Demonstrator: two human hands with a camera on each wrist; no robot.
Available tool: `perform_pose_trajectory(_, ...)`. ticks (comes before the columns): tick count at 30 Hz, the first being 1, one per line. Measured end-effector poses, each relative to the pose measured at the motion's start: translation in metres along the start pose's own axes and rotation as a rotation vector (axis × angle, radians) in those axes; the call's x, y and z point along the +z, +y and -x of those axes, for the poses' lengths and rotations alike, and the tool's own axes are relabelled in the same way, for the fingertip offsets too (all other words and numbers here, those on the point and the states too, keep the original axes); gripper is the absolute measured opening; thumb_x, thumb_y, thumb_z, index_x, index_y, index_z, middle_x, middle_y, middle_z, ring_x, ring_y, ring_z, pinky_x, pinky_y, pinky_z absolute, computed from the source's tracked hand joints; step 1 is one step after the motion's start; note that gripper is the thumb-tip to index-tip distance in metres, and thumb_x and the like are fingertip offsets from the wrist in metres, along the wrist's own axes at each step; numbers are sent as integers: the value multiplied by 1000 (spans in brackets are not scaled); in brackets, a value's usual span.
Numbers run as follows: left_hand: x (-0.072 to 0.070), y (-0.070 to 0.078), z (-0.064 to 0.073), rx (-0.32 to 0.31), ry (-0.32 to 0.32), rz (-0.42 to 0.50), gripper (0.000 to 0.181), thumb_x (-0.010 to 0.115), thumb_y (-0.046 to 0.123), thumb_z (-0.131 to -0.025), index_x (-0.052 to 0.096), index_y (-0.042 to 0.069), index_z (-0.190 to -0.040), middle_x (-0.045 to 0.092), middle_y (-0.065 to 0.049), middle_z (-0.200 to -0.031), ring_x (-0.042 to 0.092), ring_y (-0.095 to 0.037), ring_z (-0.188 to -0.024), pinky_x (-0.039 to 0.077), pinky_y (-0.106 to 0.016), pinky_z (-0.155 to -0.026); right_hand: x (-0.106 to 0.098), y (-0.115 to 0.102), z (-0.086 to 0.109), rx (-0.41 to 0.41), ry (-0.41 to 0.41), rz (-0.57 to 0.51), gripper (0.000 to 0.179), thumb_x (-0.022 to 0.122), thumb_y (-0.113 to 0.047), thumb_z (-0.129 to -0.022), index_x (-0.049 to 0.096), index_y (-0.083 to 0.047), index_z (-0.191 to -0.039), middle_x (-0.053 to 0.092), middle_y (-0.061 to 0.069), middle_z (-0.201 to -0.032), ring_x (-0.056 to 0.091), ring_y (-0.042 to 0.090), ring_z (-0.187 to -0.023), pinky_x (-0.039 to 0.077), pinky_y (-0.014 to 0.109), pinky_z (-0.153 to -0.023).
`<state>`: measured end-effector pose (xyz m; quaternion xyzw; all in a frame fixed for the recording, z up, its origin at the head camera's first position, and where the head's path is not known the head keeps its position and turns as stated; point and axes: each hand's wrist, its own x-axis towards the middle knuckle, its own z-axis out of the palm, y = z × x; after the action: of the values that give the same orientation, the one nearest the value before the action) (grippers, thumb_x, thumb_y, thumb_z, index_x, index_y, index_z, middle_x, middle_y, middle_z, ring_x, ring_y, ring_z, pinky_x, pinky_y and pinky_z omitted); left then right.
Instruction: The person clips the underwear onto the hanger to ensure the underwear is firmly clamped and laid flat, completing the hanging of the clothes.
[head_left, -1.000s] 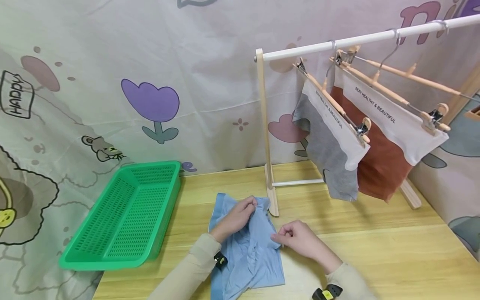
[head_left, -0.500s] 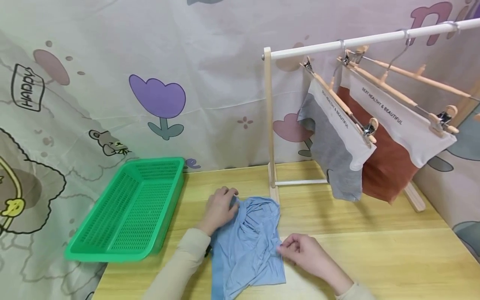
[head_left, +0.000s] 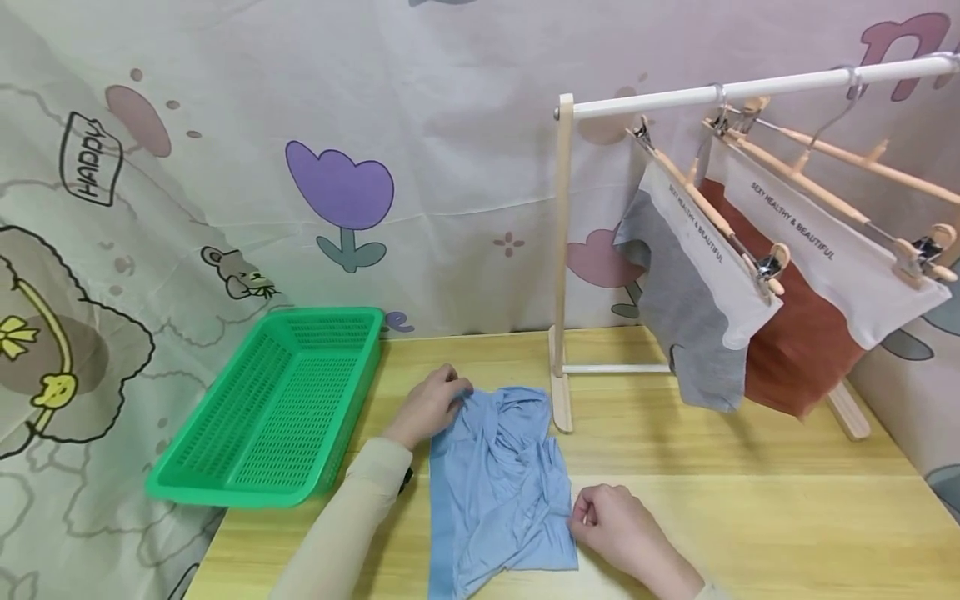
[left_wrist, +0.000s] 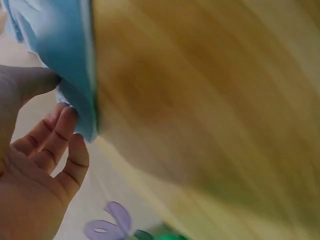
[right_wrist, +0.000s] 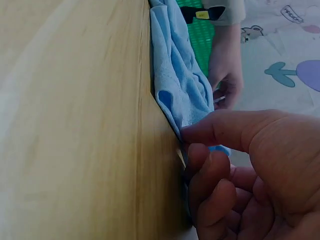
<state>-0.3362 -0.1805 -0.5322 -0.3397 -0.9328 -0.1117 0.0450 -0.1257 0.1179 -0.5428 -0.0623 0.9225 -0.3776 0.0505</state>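
Light blue shorts (head_left: 506, 500) lie crumpled on the wooden table, their darker waistband running down the left side. My left hand (head_left: 429, 407) pinches the far left corner of the waistband. In the left wrist view the thumb and fingers (left_wrist: 66, 120) meet around the edge of the blue cloth (left_wrist: 67, 40). At the right edge of the shorts, lower down, my right hand (head_left: 618, 529) pinches the fabric between thumb and forefinger. The right wrist view has that thumb (right_wrist: 210, 131) pressed on the hem, the other fingers curled below.
A green plastic basket (head_left: 369, 367) stands on the left of the table (head_left: 720, 533). At the right, a rack (head_left: 562, 242) carries hangers with clipped grey shorts (head_left: 675, 308) and rust-brown shorts (head_left: 802, 350). A printed cloth (head_left: 465, 167) covers the wall behind.
My left hand has moved left from the top middle of the shorts to the waistband's far corner. The right hand has shifted slightly down along the right edge. The cloth lies flatter.
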Motion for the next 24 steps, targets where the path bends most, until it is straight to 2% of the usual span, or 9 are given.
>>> perform_pose_trajectory(4, 1, -10, -3, -49, 22, -25, 14, 78, 6, -96, 78, 15, -107, 66, -8, -103, 63, -24, -90, 57, -41, -77, 0, -5, 0, -7, 10, 34, 23, 81, -13, -81, 62, -24, -72, 47, -15, -59, 41, 0, -53, 35, 22, -52)
perform_pose_trajectory(7, 0, -13, -4, -53, 36, -53, 7, 78, 9, -96, 78, 15, -99, 69, -7, -100, 67, -25, -91, 58, -44, -77, -1, -15, -10, -61, 55, 67, 22, 83, -17, -85, 63, -25, -80, 47, -18, -62, 40, -3, -54, 35, 21, -52)
perform_pose_trajectory(10, 0, -14, -5, -58, 43, -69, 6, 76, 10, -98, 77, 15, -95, 70, -6, -97, 67, -26, -90, 58, -45, -77, -2, -32, -36, -127, 112, 111, 17, 86, -24, -88, 71, -23, -96, 49, -17, -64, 41, -2, -56, 36, 22, -52)
perform_pose_trajectory(13, 0, -14, -5, -70, 52, -63, 6, 74, 10, -99, 76, 14, -95, 69, -5, -94, 67, -25, -87, 58, -45, -76, 4, -49, -72, -192, 126, 210, 28, 87, -33, -90, 75, -18, -111, 60, -11, -68, 50, 3, -57, 40, 26, -50)
perform_pose_trajectory(15, 1, -14, -3, -76, 61, -56, 7, 74, 9, -98, 74, 14, -94, 68, -4, -93, 65, -25, -84, 57, -45, -74, 13, -56, -93, -224, 113, 298, 31, 88, -39, -89, 76, -17, -106, 66, -5, -73, 56, 9, -61, 44, 30, -51)
perform_pose_trajectory(18, 4, -14, 1, -70, 70, -51, 6, 73, 9, -98, 73, 14, -94, 66, -5, -93, 64, -25, -83, 57, -45, -73, 25, -57, -113, -267, 89, 401, 26, 89, -36, -88, 71, -17, -89, 68, -2, -77, 60, 14, -64, 47, 35, -51)
perform_pose_trajectory(21, 5, -15, 5, -70, 76, -48, 4, 74, 8, -98, 74, 12, -99, 66, -7, -97, 63, -26, -86, 57, -44, -74, 25, -54, -118, -263, 63, 404, 28, 86, -26, -89, 62, -21, -75, 62, -5, -70, 56, 13, -61, 43, 35, -49)
perform_pose_trajectory(24, 2, -14, 8, -103, 64, -55, 12, 75, 9, -98, 74, 10, -109, 66, -9, -102, 63, -27, -89, 56, -44, -74, 13, -51, -116, -199, 46, 400, 33, 80, -17, -87, 56, -21, -67, 54, -7, -64, 50, 12, -58, 40, 33, -50)
